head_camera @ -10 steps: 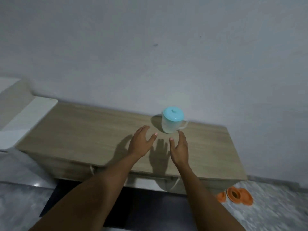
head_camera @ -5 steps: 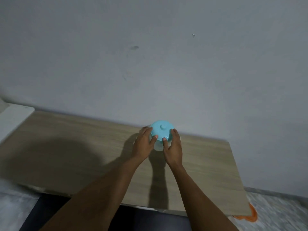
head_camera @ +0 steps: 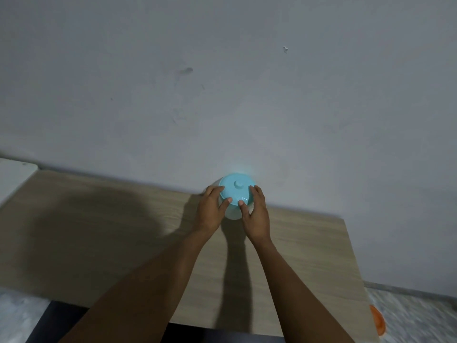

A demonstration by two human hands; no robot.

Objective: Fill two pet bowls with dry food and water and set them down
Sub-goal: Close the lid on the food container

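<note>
A translucent white jug with a light blue lid (head_camera: pixel 237 190) stands on the wooden tabletop (head_camera: pixel 103 226), close to the wall. My left hand (head_camera: pixel 210 211) wraps its left side, fingers on the lid's rim. My right hand (head_camera: pixel 254 214) grips its right side, thumb on the lid's front edge. The jug's body is mostly hidden by both hands. An orange pet bowl (head_camera: pixel 377 320) shows as a sliver on the floor past the table's right end.
A grey wall (head_camera: pixel 222 82) rises straight behind the table. A white surface (head_camera: pixel 13 173) adjoins the table's left end. Mottled grey floor (head_camera: pixel 418 315) lies to the right. My head casts a wide shadow on the table's left half.
My hands went from open in front of the jug to closing on it from both sides. The view has moved closer to the table, and the orange bowls slid nearly out of frame.
</note>
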